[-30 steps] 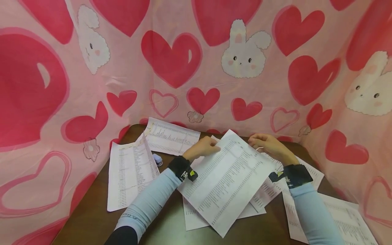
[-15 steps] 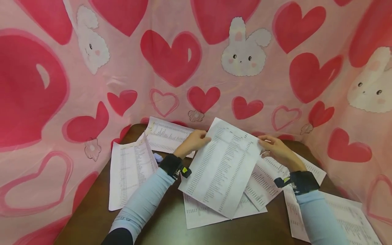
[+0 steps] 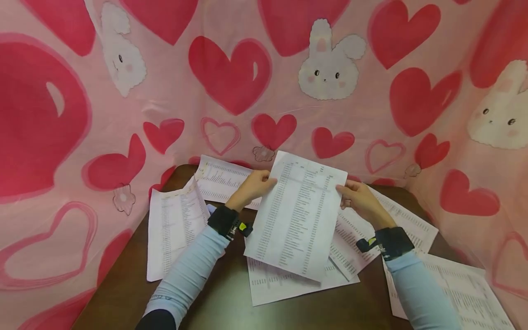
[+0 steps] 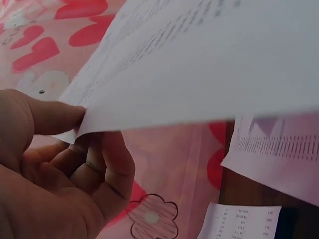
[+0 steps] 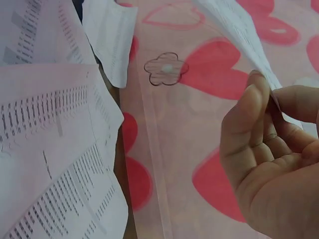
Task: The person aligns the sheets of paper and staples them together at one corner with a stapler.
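A printed sheet of paper [image 3: 294, 215], with columns of text, is held up over the middle of the table, tilted slightly. My left hand [image 3: 253, 187] pinches its left edge near the top; in the left wrist view the thumb and fingers [image 4: 117, 164] of that hand grip the paper's corner. My right hand [image 3: 360, 199] pinches the opposite edge, and the right wrist view shows the thumb and fingertips meeting on the paper [image 5: 244, 35]. Beneath the raised sheet lie more printed sheets [image 3: 280, 286], partly hidden by it.
Two sheets lie at the left, one nearer [image 3: 175, 233] and one at the back [image 3: 222, 181]. Others [image 3: 458, 284] spread along the right side of the brown table [image 3: 231, 298]. A small bluish object [image 3: 211, 208] is mostly hidden behind the left forearm. A pink heart-patterned cloth [image 3: 280, 105] encloses the table.
The held sheet has turned from a slant to nearly upright and risen slightly, shifting left. My right hand, earlier at its upper corner, now pinches the right edge. My left hand has moved left.
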### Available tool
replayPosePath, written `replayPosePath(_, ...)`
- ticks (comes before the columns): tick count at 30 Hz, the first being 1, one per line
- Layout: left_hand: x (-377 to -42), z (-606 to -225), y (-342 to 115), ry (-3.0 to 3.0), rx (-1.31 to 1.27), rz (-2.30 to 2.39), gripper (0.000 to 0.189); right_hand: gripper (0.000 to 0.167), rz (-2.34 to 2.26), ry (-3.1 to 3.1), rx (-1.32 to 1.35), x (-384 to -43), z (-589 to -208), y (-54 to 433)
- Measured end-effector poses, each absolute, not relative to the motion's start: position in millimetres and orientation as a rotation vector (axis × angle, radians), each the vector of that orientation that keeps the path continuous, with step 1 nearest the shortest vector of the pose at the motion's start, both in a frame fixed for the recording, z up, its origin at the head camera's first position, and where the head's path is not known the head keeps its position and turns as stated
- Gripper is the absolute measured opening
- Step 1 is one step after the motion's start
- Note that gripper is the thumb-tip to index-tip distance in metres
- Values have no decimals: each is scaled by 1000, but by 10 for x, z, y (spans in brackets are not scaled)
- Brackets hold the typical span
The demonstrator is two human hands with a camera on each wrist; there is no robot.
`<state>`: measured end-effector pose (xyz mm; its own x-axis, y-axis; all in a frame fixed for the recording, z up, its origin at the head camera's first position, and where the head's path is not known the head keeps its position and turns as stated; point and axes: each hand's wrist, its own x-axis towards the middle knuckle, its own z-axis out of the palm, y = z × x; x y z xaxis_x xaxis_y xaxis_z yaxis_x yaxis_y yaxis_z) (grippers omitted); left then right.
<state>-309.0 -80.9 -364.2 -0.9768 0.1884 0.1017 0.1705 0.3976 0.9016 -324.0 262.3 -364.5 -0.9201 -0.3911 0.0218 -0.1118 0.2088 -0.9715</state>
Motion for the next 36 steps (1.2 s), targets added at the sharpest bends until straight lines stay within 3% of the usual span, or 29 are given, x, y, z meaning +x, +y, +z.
replayPosePath(10, -3036, -3669, -1043, 2517, 380, 1650, 38, 44, -1752, 2250, -446, -3190, -3681, 2477)
replayPosePath(23, -2876, -3682, -1359, 2463, 481, 1430, 25, 43, -1763, 2082, -375, -3039, -3807, 2394)
replayPosePath(32, -2776, -3670, -1475, 2287, 714, 1209, 19, 21, -1709, 2000, -397, -2875, -3952, 2405)
replayPosePath(36, -2773, -3665, -1510, 2242, 814, 1156, 20, 24, -1686, 1981, -433, -2839, -4003, 2409)
